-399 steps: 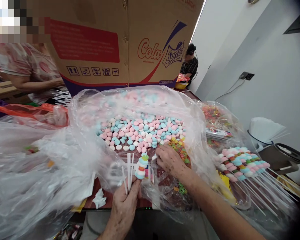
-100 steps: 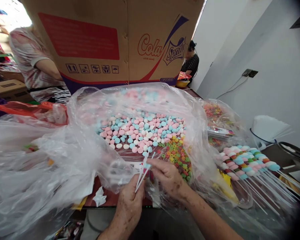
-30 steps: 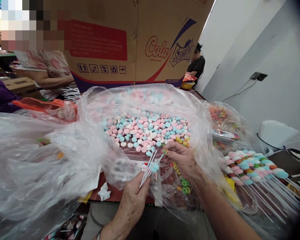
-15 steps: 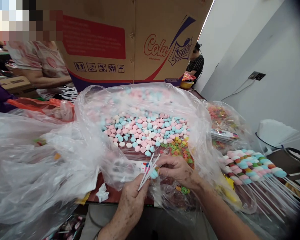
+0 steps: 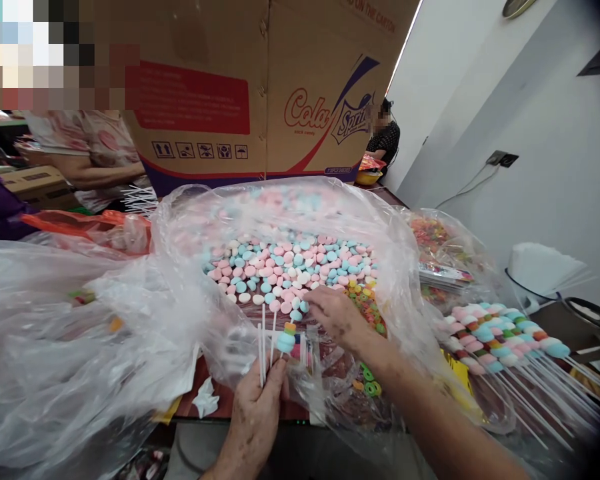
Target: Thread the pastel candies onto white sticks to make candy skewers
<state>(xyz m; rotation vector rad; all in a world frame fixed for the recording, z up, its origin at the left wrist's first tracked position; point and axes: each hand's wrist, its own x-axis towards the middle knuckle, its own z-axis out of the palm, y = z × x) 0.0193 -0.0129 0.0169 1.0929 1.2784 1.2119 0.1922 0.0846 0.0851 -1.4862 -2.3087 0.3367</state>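
Several thin white sticks [image 5: 263, 343] stand up out of my left hand [image 5: 260, 400], whose fingers are closed round them. One of these sticks carries blue candy [image 5: 285, 342] with green and orange pieces above it. My right hand [image 5: 337, 317] reaches over the near edge of the loose pink, blue and white candies [image 5: 290, 267]; its fingertips are at a blue candy, and whether they grip it is unclear. Small yellow, green and red ring candies [image 5: 367, 300] lie just beyond this hand, partly hidden by it. Clear plastic [image 5: 400, 267] surrounds the candy.
A large cardboard box [image 5: 205, 87] stands behind the candy. Finished candy skewers [image 5: 505, 333] lie at right, near bagged gummies [image 5: 430, 233]. Crumpled plastic [image 5: 80, 347] covers the left side, with a white tissue [image 5: 205, 398] beside it. Two people are behind, left and right.
My right hand has moved away from the sticks to the candy pile. My left hand has shifted slightly left and down, its sticks now more upright and spread. The camera view has tilted up a little.
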